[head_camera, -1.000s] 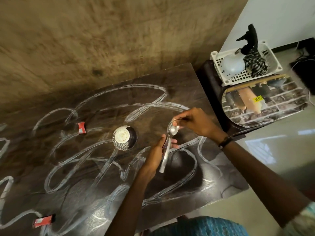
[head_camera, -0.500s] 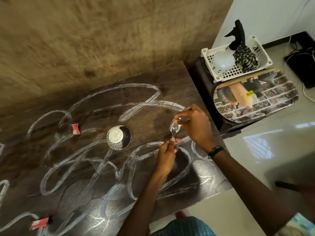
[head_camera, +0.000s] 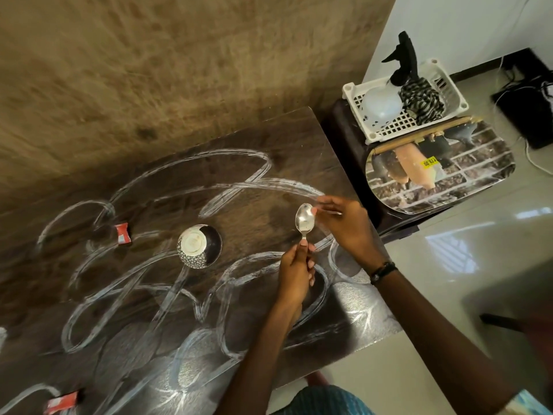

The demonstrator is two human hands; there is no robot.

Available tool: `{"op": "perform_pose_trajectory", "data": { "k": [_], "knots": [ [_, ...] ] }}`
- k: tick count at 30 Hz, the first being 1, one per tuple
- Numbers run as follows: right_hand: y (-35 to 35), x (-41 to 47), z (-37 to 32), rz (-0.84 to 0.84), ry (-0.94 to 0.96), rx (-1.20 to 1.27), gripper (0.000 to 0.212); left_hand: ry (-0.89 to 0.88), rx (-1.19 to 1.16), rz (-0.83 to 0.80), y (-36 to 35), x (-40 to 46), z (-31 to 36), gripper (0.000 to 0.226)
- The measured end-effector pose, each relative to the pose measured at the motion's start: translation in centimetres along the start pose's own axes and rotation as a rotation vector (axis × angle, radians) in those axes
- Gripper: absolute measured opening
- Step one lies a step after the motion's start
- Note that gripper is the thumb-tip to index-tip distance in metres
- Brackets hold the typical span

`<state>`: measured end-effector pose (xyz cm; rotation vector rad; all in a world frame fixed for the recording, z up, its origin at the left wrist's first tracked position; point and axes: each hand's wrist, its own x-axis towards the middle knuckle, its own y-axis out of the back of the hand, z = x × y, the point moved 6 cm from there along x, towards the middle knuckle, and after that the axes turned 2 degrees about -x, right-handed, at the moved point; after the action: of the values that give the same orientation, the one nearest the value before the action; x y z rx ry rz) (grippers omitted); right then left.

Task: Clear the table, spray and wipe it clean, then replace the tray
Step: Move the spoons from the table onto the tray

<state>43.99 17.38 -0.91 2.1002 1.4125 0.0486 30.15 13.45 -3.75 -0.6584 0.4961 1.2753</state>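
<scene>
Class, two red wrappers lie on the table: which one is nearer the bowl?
The red wrapper just left of the upturned bowl; the other wrapper lies at the table's near-left edge.

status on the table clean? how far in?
Early, still clearing. Done: tray already off, on the side stand. In hand: left hand grips the spoon handle, right hand touches its bowl. Left: upturned bowl, two red wrappers, white smears; spray, wipe, return tray.

The person is wearing a dark band (head_camera: 383, 272) on the right wrist, and both forearms are showing bare. A pale patterned sleeve (head_camera: 535, 404) is showing at the right arm's upper end. Teal patterned cloth (head_camera: 326, 401) is covering the lap below.
</scene>
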Motion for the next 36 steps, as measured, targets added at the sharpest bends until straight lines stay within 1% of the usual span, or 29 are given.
{"op": "perform_pose_trajectory", "data": {
  "k": [2, 4, 6, 8, 11, 14, 16, 18, 21, 25, 28, 32, 34, 36],
  "knots": [
    [0.9, -1.6, 1.4, 0.037, -0.117, 0.119, 0.020, -0.010, -0.062, 0.048, -0.1, 0.6, 0.2, 0.030],
    [1.1, -3.5, 3.2, 0.025, -0.174, 0.176, 0.015, -0.001, -0.081, 0.072, -0.4, 1.3, 0.2, 0.030],
    [0.2, -5.3, 3.8, -0.082, -0.184, 0.232, 0.014, 0.019, -0.100, 0.081, -0.9, 1.8, 0.3, 0.029],
    [-0.8, -6.1, 3.5, -0.159, -0.153, 0.280, 0.011, 0.055, -0.146, 0.095, -1.6, 2.1, 0.4, 0.031],
    [-0.8, -5.7, 3.1, -0.119, -0.102, 0.291, 0.019, 0.088, -0.190, 0.081, -2.8, 2.6, 0.7, 0.033],
    [-0.5, -5.0, 3.4, -0.087, -0.115, 0.277, 0.017, 0.117, -0.222, 0.069, -4.3, 2.8, 0.9, 0.030],
    [0.2, -4.7, 3.6, -0.052, -0.119, 0.319, 0.019, 0.115, -0.229, 0.050, -5.5, 2.9, 1.0, 0.028],
    [1.0, -4.5, 4.1, -0.044, -0.163, 0.408, 0.021, 0.109, -0.226, 0.033, -6.7, 3.0, 1.2, 0.027],
    [2.3, -4.3, 5.0, -0.106, -0.261, 0.556, 0.021, 0.093, -0.209, 0.028, -8.2, 3.4, 1.3, 0.029],
    [3.7, -3.7, 6.2, -0.190, -0.421, 0.761, 0.027, 0.125, -0.160, -0.085, -10.3, 3.4, 1.6, 0.029],
    [4.6, -2.9, 7.3, -0.132, -0.445, 0.790, 0.031, 0.111, -0.067, -0.137, -11.3, 3.4, 1.7, 0.030],
    [5.6, -1.9, 8.9, -0.022, -0.466, 0.771, 0.026, 0.108, 0.028, -0.184, -12.2, 3.5, 1.9, 0.034],
    [7.4, -0.6, 9.8, 0.077, -0.445, 0.705, 0.023, 0.103, 0.087, -0.181, -12.2, 3.6, 1.9, 0.035],
    [9.9, 1.4, 11.0, 0.210, -0.416, 0.598, 0.024, 0.088, 0.142, -0.169, -11.7, 3.7, 1.7, 0.035]
  ]
}}
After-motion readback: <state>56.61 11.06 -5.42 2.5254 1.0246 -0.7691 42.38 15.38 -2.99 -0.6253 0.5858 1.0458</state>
